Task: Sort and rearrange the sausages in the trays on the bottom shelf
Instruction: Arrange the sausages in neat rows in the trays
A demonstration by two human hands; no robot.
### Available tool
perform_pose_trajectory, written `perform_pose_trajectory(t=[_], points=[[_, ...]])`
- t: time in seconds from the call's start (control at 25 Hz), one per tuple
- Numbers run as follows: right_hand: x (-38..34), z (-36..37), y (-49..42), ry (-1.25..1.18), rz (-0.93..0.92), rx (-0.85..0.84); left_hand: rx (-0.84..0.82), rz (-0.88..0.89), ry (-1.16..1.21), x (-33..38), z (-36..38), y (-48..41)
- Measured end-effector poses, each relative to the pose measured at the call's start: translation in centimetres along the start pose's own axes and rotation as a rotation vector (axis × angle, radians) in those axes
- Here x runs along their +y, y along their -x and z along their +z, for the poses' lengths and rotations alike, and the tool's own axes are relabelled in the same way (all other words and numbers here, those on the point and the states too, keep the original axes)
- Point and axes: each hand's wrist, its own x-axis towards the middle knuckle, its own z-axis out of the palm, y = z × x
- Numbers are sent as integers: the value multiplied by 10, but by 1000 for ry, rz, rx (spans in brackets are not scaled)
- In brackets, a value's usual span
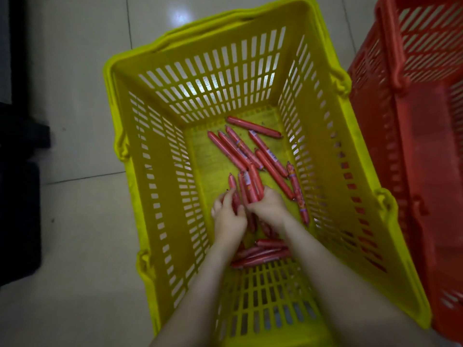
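evidently, sausages are being gathered inside the yellow basket [112,101], which stands on the tiled floor [75,108] just beside a red basket [413,126]. a bundle of sausages [251,184] is clasped in the curled fingers of the right hand [269,205], while a single sausage [232,187] is held in the fingers of the left hand [229,219], close against the bundle's side. loose sausages [265,156] lie scattered on the basket bottom beyond the hands, and a further heap [260,256] lies beneath the wrists. the single sausage is best laid parallel to the bundle and the ends evened before more are added, so that nothing slips out on lifting. the slick casings should be squeezed firmly but not crushed. no tray or shelf is shown.
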Motion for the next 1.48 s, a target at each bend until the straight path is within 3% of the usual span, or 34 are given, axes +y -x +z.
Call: perform_pose_trajectory(t=[0.08,0.16,0.24,0.36,0.52,0.64,0.72,0.8,0.88,0.96,1.0,1.12,1.2,1.32,1.48], points=[[-7,-11,3,-338,13,-156,-62,-134,370,10,-5,-7],[-16,-18,5,-527,-1,-296,-204,-222,786,22,-9,-10],[-22,-21,8,-592,-31,-414,-314,-227,936,33,-15,-11],[-26,-22,15,-631,-87,-493,-400,-232,949,40,-26,-15],[-29,-15,19,-591,-153,-458,-426,-256,987,39,-31,-19],[-26,-16,10,-42,-274,-281,-403,-219,1065,39,-27,-19],[-27,-21,6,213,-295,-265,-308,-212,1094,41,-23,-15],[-30,-28,3,230,-311,-338,-242,-216,1107,45,-22,-12],[-32,-40,-1,47,-287,-375,-204,-230,1132,46,-25,-12],[-29,-54,-12,-103,-241,-176,-157,-259,1199,45,-32,-15],[-26,-59,-19,-38,-211,-20,-139,-276,1212,46,-36,-15],[-18,-47,-28,606,-170,223,-123,-306,1131,48,-38,-11],[-11,-33,-33,783,-170,280,-104,-310,1080,50,-35,-7],[-16,-35,-36,684,-111,222,-60,-318,1043,49,-35,-5],[-49,-49,-9,67,-109,-36,-67,-297,1037,59,-41,3]])
